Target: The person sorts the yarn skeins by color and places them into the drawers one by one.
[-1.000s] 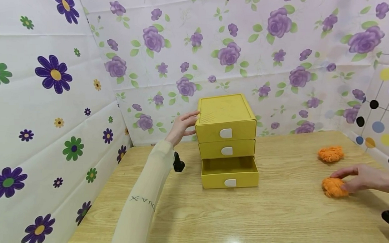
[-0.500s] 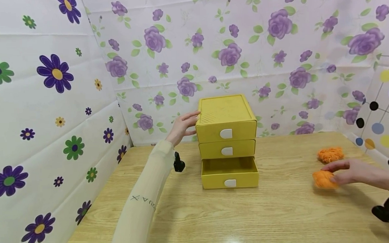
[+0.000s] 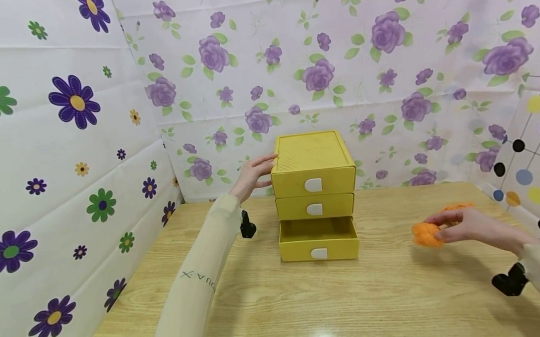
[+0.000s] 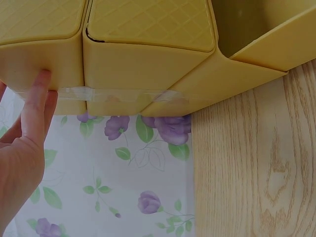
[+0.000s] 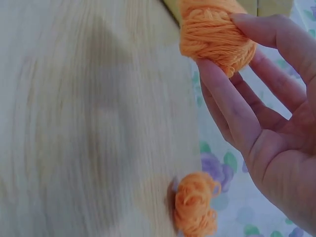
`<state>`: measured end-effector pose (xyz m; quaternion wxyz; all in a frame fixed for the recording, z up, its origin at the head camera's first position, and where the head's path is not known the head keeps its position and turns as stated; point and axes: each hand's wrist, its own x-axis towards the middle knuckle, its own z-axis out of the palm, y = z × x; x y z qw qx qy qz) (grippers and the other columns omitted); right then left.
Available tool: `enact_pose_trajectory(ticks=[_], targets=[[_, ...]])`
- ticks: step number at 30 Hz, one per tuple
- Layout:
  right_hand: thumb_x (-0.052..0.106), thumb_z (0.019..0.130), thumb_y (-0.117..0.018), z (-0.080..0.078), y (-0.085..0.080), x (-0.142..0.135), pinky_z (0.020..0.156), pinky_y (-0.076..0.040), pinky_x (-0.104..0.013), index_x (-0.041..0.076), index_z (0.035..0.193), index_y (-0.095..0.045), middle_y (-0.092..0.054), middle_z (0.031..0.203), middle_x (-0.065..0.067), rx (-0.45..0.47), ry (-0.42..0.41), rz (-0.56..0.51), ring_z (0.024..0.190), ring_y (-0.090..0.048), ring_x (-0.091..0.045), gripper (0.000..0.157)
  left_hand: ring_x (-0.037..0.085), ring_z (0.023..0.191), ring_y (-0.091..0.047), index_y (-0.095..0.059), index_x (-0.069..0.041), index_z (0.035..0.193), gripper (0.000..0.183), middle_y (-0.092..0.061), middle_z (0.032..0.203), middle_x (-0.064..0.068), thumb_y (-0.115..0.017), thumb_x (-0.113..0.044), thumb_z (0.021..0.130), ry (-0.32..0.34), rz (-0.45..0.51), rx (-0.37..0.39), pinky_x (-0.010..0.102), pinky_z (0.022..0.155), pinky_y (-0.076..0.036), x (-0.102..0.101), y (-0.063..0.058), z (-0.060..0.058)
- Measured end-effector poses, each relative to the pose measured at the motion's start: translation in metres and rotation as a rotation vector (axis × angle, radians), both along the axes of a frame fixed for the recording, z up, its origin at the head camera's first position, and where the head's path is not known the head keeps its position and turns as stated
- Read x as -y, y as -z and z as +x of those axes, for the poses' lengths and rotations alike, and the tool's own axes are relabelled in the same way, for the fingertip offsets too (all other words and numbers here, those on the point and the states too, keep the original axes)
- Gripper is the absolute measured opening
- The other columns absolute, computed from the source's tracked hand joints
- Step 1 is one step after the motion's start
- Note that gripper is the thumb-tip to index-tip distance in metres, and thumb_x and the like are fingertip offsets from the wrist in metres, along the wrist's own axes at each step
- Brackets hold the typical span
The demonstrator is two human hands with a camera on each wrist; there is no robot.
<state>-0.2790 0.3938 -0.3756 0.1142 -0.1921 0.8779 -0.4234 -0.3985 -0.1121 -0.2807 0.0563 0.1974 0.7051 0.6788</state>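
Note:
A yellow three-drawer box [image 3: 314, 182] stands near the back of the table, its white-tabbed bottom drawer [image 3: 299, 252] pulled out and showing a bare inside. My left hand [image 3: 252, 179] rests against the box's upper left side with its fingers extended; in the left wrist view a fingertip [image 4: 43, 76] touches the side wall. Above the table to the right of the box, my right hand [image 3: 470, 226] pinches a ball of orange yarn [image 5: 215, 37] between thumb and fingers. A second orange yarn ball [image 5: 195, 205] lies on the table behind that hand, partly hidden by it in the head view.
The wooden table [image 3: 346, 299] meets a rose-patterned cloth [image 3: 257, 65] at the back. A daisy-printed cloth [image 3: 72, 145] hangs at the left, a dotted one [image 3: 526, 159] at the right. Clear tape [image 4: 123, 94] runs along the box's side.
My right hand has lifted the near yarn ball off the table and carried it leftward, toward the box. The left hand and the drawers have stayed in place.

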Motion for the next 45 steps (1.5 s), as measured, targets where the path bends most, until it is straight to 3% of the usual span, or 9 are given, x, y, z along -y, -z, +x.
enact_pose_trajectory(ticks=[6,10,11,13,17,18,26,37,45], targets=[[0.015,0.092,-0.055,-0.005,-0.008,0.014,0.077,-0.048,-0.032,0.002,0.131,-0.047,-0.049,0.122,-0.019,0.069,-0.036,-0.078,0.100,-0.055,-0.021,0.042,0.028,0.108,-0.048,-0.043,-0.004,0.135,0.042,-0.042,0.133,0.010,-0.049,-0.015,0.095,0.024,-0.012,0.005,0.045,0.085,-0.043,0.000,-0.011,0.014],[0.005,0.088,-0.059,-0.011,-0.013,0.027,0.080,-0.047,-0.037,0.000,0.122,-0.056,-0.055,0.113,-0.017,0.212,-0.007,-0.293,0.097,-0.057,-0.024,0.035,0.027,0.106,-0.049,-0.046,-0.007,0.134,0.041,-0.045,0.130,0.008,-0.051,-0.017,0.094,0.010,-0.004,0.003,0.044,0.083,-0.044,0.000,-0.004,0.006],[0.005,0.087,-0.061,-0.012,-0.013,0.029,0.080,-0.047,-0.037,0.001,0.121,-0.057,-0.055,0.112,-0.015,0.216,0.002,-0.303,0.096,-0.058,-0.024,0.035,0.026,0.106,-0.049,-0.047,-0.008,0.133,0.041,-0.046,0.130,0.007,-0.052,-0.018,0.094,0.004,-0.002,0.005,0.043,0.083,-0.045,0.000,-0.002,0.004],[0.006,0.086,-0.062,-0.013,-0.015,0.034,0.080,-0.047,-0.037,0.002,0.121,-0.058,-0.056,0.112,-0.014,0.218,0.015,-0.307,0.097,-0.058,-0.022,0.035,0.026,0.105,-0.050,-0.050,-0.011,0.132,0.040,-0.048,0.127,0.006,-0.053,-0.019,0.093,-0.010,0.005,0.004,0.042,0.082,-0.046,0.000,0.002,-0.002],[0.019,0.089,-0.060,-0.012,-0.018,0.041,0.079,-0.047,-0.035,0.004,0.130,-0.049,-0.050,0.123,-0.016,0.090,0.005,-0.107,0.102,-0.054,-0.021,0.045,0.025,0.104,-0.050,-0.051,-0.011,0.131,0.039,-0.048,0.127,0.005,-0.054,-0.020,0.093,-0.015,0.005,0.007,0.042,0.081,-0.046,0.000,0.002,-0.003],[0.021,0.089,-0.060,-0.012,-0.018,0.043,0.080,-0.047,-0.037,0.005,0.130,-0.048,-0.049,0.124,-0.016,0.087,0.009,-0.097,0.103,-0.054,-0.022,0.046,0.025,0.104,-0.050,-0.050,-0.011,0.132,0.039,-0.048,0.127,0.005,-0.054,-0.019,0.093,-0.011,0.005,0.008,0.042,0.081,-0.046,0.000,0.001,-0.001],[0.021,0.085,-0.065,-0.011,-0.024,0.068,0.077,-0.048,-0.036,0.001,0.128,-0.050,-0.049,0.123,-0.019,0.054,0.042,-0.138,0.101,-0.055,-0.024,0.050,0.029,0.108,-0.047,-0.044,-0.006,0.135,0.042,-0.044,0.131,0.009,-0.051,-0.016,0.094,0.017,-0.013,0.008,0.043,0.083,-0.045,0.000,-0.012,0.016],[0.023,0.084,-0.067,-0.013,-0.034,0.096,0.078,-0.048,-0.036,0.007,0.125,-0.054,-0.051,0.121,-0.015,0.033,0.031,-0.145,0.101,-0.055,-0.026,0.047,0.028,0.108,-0.048,-0.051,-0.011,0.131,0.040,-0.047,0.128,0.005,-0.055,-0.021,0.093,-0.013,0.003,0.007,0.041,0.080,-0.046,0.000,0.001,-0.002],[0.016,0.078,-0.074,-0.015,-0.036,0.121,0.075,-0.049,-0.039,-0.008,0.122,-0.053,-0.054,0.112,-0.022,0.077,0.085,-0.276,0.093,-0.058,-0.027,0.054,0.031,0.110,-0.046,-0.044,-0.005,0.135,0.042,-0.043,0.132,0.010,-0.051,-0.016,0.094,0.016,-0.014,0.004,0.044,0.083,-0.044,0.000,-0.011,0.014]])
